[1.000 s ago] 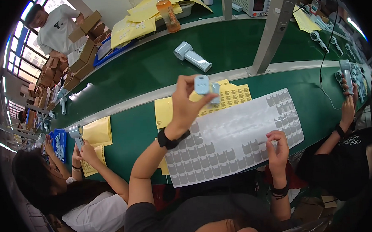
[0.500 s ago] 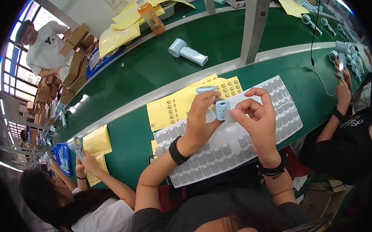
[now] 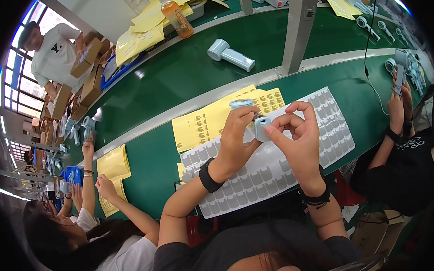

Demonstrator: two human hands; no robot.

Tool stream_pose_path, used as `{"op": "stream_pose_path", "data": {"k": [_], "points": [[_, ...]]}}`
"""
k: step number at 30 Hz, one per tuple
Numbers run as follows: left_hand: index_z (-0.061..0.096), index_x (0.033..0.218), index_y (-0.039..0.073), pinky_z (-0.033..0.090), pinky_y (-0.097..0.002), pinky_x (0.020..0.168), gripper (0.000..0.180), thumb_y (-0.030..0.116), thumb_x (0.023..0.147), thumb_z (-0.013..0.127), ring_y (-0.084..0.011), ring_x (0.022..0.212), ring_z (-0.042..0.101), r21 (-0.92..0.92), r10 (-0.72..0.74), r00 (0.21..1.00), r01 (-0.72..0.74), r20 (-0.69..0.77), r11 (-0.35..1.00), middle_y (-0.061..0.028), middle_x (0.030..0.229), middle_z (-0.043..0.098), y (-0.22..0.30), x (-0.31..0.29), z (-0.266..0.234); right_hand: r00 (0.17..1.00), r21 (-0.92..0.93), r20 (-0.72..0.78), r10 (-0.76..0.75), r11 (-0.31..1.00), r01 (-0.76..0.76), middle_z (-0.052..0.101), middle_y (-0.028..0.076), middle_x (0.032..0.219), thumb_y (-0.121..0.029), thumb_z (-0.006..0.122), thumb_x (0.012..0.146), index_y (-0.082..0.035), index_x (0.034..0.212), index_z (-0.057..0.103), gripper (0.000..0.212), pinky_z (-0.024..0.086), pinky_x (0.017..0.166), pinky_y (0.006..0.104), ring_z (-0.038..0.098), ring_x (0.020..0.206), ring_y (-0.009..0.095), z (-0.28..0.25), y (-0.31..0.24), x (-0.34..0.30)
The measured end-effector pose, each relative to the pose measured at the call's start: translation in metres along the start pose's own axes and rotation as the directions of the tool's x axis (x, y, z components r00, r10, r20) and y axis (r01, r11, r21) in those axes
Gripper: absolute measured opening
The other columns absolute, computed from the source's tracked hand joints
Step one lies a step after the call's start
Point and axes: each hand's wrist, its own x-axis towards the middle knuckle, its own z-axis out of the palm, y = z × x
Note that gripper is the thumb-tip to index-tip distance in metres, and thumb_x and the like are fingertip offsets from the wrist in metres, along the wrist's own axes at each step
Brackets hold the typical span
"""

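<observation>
My left hand [image 3: 234, 140] is wrapped round a light-blue handheld fan [image 3: 261, 127], whose end with a small slot faces up toward me. The fan's round head [image 3: 241, 103] shows beyond my left fingers. My right hand [image 3: 298, 134] is closed, its thumb and forefinger against the side of the fan's near end. A small grey sticker is at that thumb, mostly hidden now. Under both hands lies a white sheet of grey stickers [image 3: 244, 183], with some spots peeled bare. Yellow label sheets [image 3: 190, 133] lie partly beneath it.
Across a metal rail, another light-blue fan [image 3: 230, 55] lies on the green belt near a metal post [image 3: 300, 32]. A drink bottle [image 3: 177, 20] stands farther back. Co-workers sit at left [image 3: 61, 236] and right [image 3: 397, 164]; one person [image 3: 56, 50] stands by cartons.
My right thumb has moved in against the fan, which has tilted slightly. The fan on the belt has shifted right and farther away. The left co-worker has reached out to a fan on the belt.
</observation>
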Motion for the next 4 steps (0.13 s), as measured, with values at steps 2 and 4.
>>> {"op": "stream_pose_path", "data": {"k": [2, 4], "points": [[0.049, 0.119, 0.005, 0.056, -0.0369, 0.086, 0.066, -0.002, 0.065, 0.085, -0.0316, 0.106, 0.064, -0.001, 0.002, 1.000, -0.002, -0.002, 1.000, -0.0182, 0.118, 0.061, -0.0003, -0.0002, 0.0000, 1.000, -0.014, -0.004, -0.014, 1.000, 0.014, 0.065, 0.006, 0.082, 0.005, 0.071, 0.079, -0.002, 0.111, 0.039, 0.045, 0.047, 0.077, 0.0224, 0.058, 0.079, 0.007, 0.0003, 0.0007, 0.0001], [0.048, 0.120, 0.005, 0.055, -0.0374, 0.087, 0.066, -0.002, 0.065, 0.085, -0.0318, 0.107, 0.064, -0.003, 0.000, 1.000, 0.000, 0.000, 1.000, -0.0175, 0.118, 0.061, 0.0004, 0.0001, -0.0005, 1.000, -0.022, -0.001, -0.029, 0.999, 0.029, 0.065, 0.007, 0.082, 0.005, 0.071, 0.079, -0.002, 0.111, 0.039, 0.045, 0.047, 0.077, 0.0225, 0.058, 0.079, 0.007, 0.0003, 0.0016, 0.0005]]}}
